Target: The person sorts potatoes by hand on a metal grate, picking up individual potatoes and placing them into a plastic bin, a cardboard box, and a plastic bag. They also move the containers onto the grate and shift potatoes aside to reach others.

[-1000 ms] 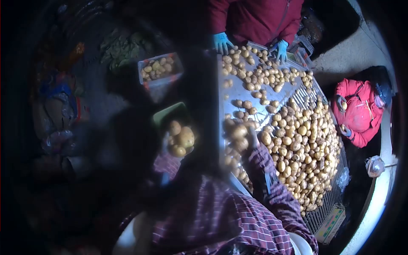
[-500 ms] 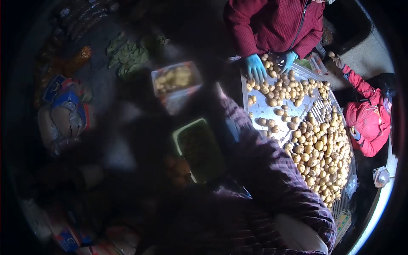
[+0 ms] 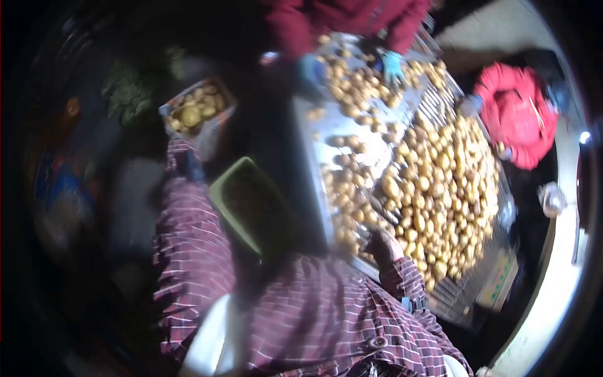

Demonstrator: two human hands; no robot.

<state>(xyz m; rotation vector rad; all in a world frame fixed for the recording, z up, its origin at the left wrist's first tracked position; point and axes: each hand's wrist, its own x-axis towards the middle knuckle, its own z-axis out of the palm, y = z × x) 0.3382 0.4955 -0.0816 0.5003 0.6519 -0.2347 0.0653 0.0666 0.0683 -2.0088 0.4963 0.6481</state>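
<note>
My left sleeve [image 3: 195, 232] reaches up to a box of potatoes [image 3: 202, 103] at the upper left. The hand at its end is too dark and blurred to make out; a large yellow potato [image 3: 190, 115] lies just beyond the cuff. My right hand [image 3: 384, 245] is low over the near edge of the metal table [image 3: 320, 188], among loose potatoes [image 3: 352, 179] and beside the big potato pile [image 3: 440, 188]. Its fingers are blurred and in shadow, so what they hold, if anything, does not show.
A green-rimmed tub [image 3: 242, 204] stands between my left arm and the table. Across the table, a person in dark red [image 3: 352, 16] has gloved hands [image 3: 392, 68] on potatoes. Another person in red [image 3: 512, 116] is at the right. Green leafy stuff [image 3: 129, 91] lies upper left.
The view has turned, shifting the table leftward. One plaid-sleeved arm stretched beside the table before; now my left arm reaches the potato box and my right hand shows at the table edge.
</note>
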